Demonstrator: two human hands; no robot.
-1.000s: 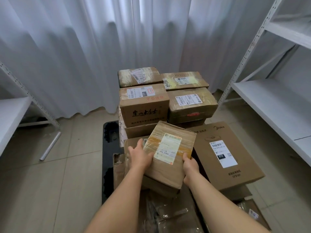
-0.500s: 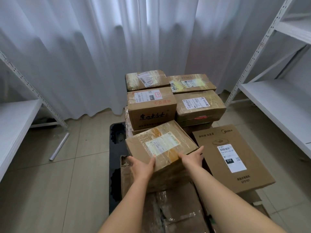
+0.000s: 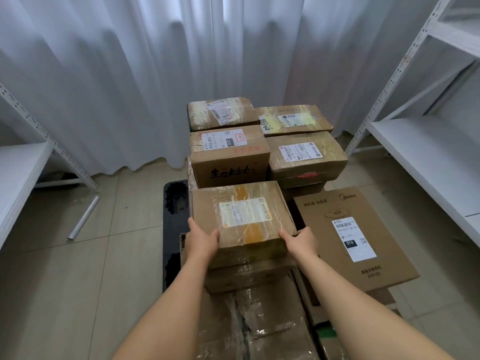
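A taped brown parcel with a white shipping label lies flat on top of another box in the middle of a pile of cartons. My left hand grips its near left corner, thumb on top. At the near right corner my right hand holds it the same way, fingers curled round the edge. Both forearms reach in from the bottom of the view.
Several labelled cartons are stacked behind the parcel, and a large flat Midea box lies to its right. A black cart deck shows at left. White metal shelving flanks both sides, a curtain hangs behind, and a metal tube lies on the tiled floor.
The parcel was tilted up toward me a second ago; it has been turned and laid flat, label up, squared with the stack. Both hands stayed on its near corners.
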